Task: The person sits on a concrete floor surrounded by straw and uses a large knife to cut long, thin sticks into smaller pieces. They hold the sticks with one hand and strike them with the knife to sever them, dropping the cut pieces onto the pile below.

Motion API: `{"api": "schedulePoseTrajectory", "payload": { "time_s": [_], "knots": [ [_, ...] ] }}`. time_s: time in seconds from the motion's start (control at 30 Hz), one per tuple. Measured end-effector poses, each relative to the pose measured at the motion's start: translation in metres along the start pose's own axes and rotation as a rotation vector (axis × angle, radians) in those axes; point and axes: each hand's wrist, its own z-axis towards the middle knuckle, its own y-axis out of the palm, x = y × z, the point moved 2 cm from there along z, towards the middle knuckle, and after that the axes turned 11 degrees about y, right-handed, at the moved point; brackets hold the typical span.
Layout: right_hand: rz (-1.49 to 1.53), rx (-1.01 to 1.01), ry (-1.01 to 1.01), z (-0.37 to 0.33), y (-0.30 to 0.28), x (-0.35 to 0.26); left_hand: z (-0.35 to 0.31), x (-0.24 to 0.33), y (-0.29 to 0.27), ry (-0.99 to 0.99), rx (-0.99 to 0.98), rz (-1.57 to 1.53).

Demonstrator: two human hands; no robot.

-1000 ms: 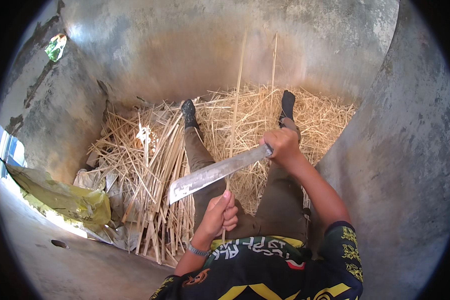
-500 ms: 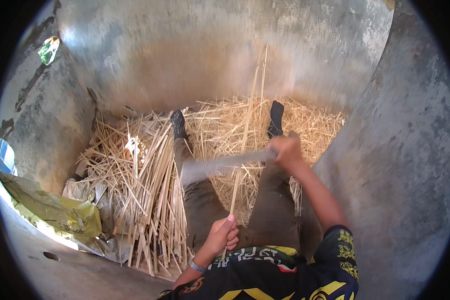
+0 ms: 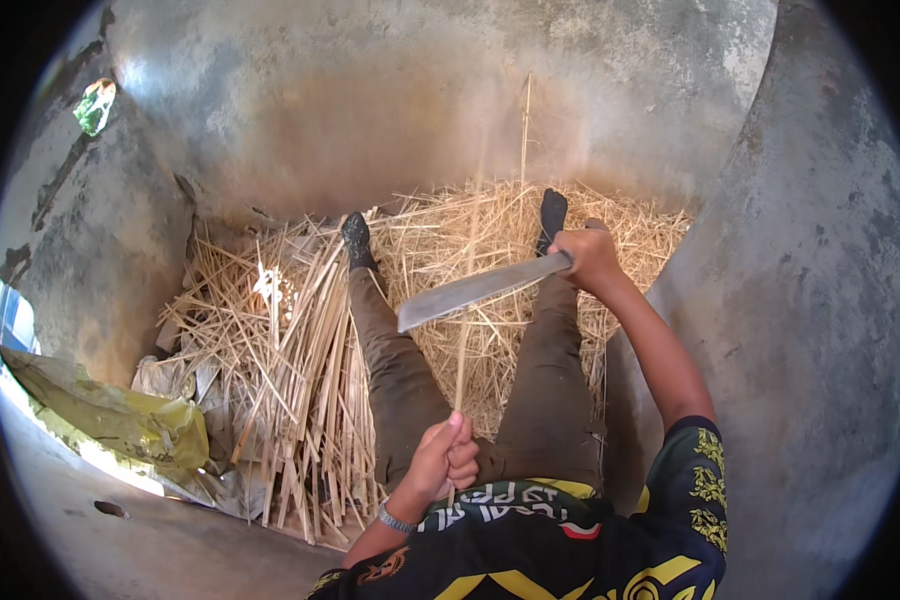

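Observation:
A machete [image 3: 480, 287] with a broad grey blade is in my right hand [image 3: 586, 258], its tip pointing left across the space between my legs. My left hand [image 3: 444, 456], low in front of my waist, is closed round a long thin bamboo strip [image 3: 463, 365]. The strip rises away from me, passes behind the blade and blurs toward its far end. Whether blade and strip touch I cannot tell. Pale shavings [image 3: 480, 390] cover the floor between my outstretched legs.
Left of my leg lies a heap of cut bamboo strips [image 3: 305, 430]. A yellowish plastic sheet [image 3: 150, 430] is at the far left. Concrete walls [image 3: 370, 110] close in ahead and at the right [image 3: 800, 330]. One thin strip [image 3: 526, 130] stands against the far wall.
My right hand and the machete have moved slightly up and to the right, and the blade is now sharper to see. The held strip's upper part has swung left. My left hand stays closed on it.

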Motion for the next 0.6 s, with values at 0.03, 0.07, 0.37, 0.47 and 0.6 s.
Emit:
{"api": "schedulePoseTrajectory", "payload": {
  "time_s": [0.03,0.07,0.37,0.47,0.6],
  "knots": [
    [-0.011,-0.014,-0.022,0.001,0.006,-0.004,0.0,-0.003,-0.003,0.025,-0.003,-0.028],
    [-0.024,-0.022,-0.045,0.003,0.01,-0.012,0.001,-0.007,-0.007,0.052,-0.01,-0.052],
    [-0.037,-0.07,-0.222,-0.009,0.025,-0.062,-0.017,-0.015,-0.009,0.043,0.04,-0.077],
    [-0.209,-0.228,0.676,0.036,0.028,-0.028,-0.027,-0.016,-0.009,0.03,0.026,-0.103],
    [-0.074,-0.157,0.395,0.015,0.043,-0.028,-0.025,-0.009,-0.004,0.048,0.074,-0.027]
  ]
}}
